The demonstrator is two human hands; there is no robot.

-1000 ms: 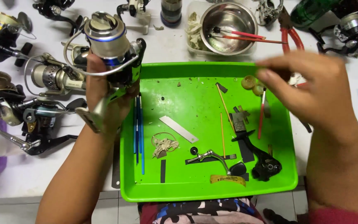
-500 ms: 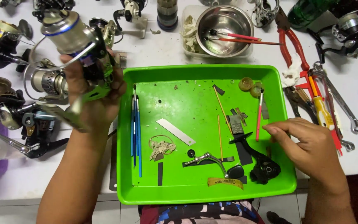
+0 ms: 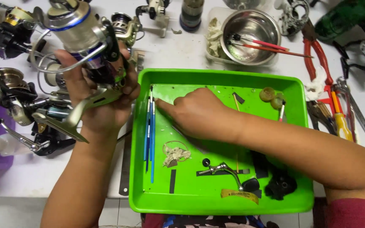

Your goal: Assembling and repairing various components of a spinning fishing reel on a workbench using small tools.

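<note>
Fingertip care: with spinning reel point(image 3: 81, 38) clamped steady in left hand point(image 3: 102, 101), pinch only one blue brush point(image 3: 151, 126) using still-empty right hand point(image 3: 199, 112).

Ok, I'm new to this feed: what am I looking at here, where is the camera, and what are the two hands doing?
There is no machine here: a person works with two bare hands, and the single picture comes from a camera worn on their head, looking down at a white table.

The left hand holds up a silver and black spinning fishing reel with a blue-rimmed spool. The right hand reaches across a bright green plastic tray, its fingertip pointing at the thin blue-handled tools lying along the tray's left side; it appears to hold nothing.

The tray also holds a small metal crank handle and dark small parts. Beyond it stands a steel bowl with red-handled brushes. More reels lie on the left; red-handled pliers and other hand tools lie on the right.
</note>
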